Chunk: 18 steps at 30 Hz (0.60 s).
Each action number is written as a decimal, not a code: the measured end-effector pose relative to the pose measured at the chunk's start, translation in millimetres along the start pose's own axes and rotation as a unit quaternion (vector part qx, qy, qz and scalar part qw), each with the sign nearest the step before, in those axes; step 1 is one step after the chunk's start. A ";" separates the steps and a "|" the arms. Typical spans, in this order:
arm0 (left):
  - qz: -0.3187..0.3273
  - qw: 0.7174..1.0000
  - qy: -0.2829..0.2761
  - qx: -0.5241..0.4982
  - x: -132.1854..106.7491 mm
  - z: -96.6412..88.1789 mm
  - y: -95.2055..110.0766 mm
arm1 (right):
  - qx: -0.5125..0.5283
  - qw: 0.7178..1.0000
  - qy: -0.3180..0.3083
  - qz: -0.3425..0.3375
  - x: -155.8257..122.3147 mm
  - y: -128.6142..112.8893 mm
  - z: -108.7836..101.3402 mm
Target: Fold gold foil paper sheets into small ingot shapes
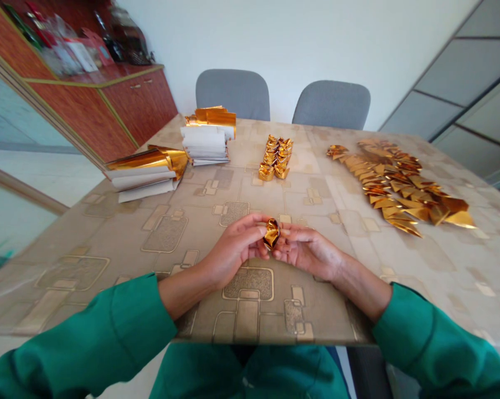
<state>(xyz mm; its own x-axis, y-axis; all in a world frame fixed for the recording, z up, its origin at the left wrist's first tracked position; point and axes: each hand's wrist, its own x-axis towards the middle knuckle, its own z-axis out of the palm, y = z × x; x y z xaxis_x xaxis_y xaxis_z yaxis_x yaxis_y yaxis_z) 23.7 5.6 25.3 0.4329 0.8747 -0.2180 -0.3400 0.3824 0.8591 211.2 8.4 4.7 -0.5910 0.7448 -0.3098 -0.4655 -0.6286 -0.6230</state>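
Gold foil nugget (271, 234) sits pinched between our hands, held up off the tabletop. Our left hand (233, 247) grips it from one side with thumb and fingertips, and our right hand (308, 252) closes on it from the other; neither hand has let go. Green sleeves (75, 338) run back from both wrists. Foil this thin looks easy to crease or tear, so too hard a squeeze could flatten its curl, and a slack pinch could drop it onto the patterned table cover (250, 284). Farther out stands a cluster of gold ingot shapes (274, 158), packed closely enough that a stray knock could topple them. To the left lie two stacks of gold-backed paper sheets (145, 174), loose at their edges and liable to slide. To the right, a long spread of folded gold pieces (393, 183) lies on the table. Two grey chairs (232, 94) and a red-brown cabinet (137, 105) stand beyond.
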 end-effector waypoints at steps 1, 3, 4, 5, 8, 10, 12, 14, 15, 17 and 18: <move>0.005 1.000 0.007 0.017 0.1 0.4 -0.6 | -0.005 1.000 -0.002 0.002 0.0 0.4 0.6; 0.017 0.998 0.023 0.047 0.7 0.8 -1.8 | -0.019 1.000 -0.005 0.007 0.1 1.3 2.1; 0.022 0.998 0.029 0.059 1.1 0.7 -2.4 | -0.024 1.000 -0.006 0.008 0.0 1.6 2.8; 0.024 0.997 0.032 0.067 1.5 0.4 -2.7 | -0.026 1.000 -0.005 0.007 -0.1 1.7 3.3; 0.012 0.999 0.020 0.046 1.9 -0.8 -2.6 | -0.016 1.000 0.001 -0.002 -0.6 0.7 3.9; -0.003 1.000 0.004 0.011 1.4 -1.1 -1.8 | -0.005 1.000 0.003 -0.007 -0.9 -0.3 3.6; -0.010 1.000 -0.003 -0.003 0.4 -0.7 -1.2 | -0.004 1.000 0.003 -0.007 -1.1 -0.7 3.2; -0.006 1.000 0.007 0.013 -0.6 0.1 -1.2 | -0.011 1.000 0.000 -0.002 -0.9 -0.2 3.1; -0.002 1.000 0.014 0.024 -0.8 0.4 -1.4 | -0.016 1.000 -0.002 0.001 -0.7 0.4 3.0; 0.000 0.999 0.027 0.040 -1.0 0.4 -2.0 | -0.025 1.000 -0.003 0.000 -0.1 1.8 2.7; -0.001 0.999 0.028 0.045 -0.9 0.2 -2.2 | -0.028 1.000 -0.003 -0.001 0.3 2.2 2.4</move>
<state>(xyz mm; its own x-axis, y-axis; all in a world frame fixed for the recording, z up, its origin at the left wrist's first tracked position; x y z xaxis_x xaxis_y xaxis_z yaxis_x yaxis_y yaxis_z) 24.2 3.9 23.7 0.3853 0.8902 -0.2433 -0.2625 0.3584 0.8959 208.5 6.7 5.0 -0.5940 0.7447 -0.3042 -0.4299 -0.6135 -0.6624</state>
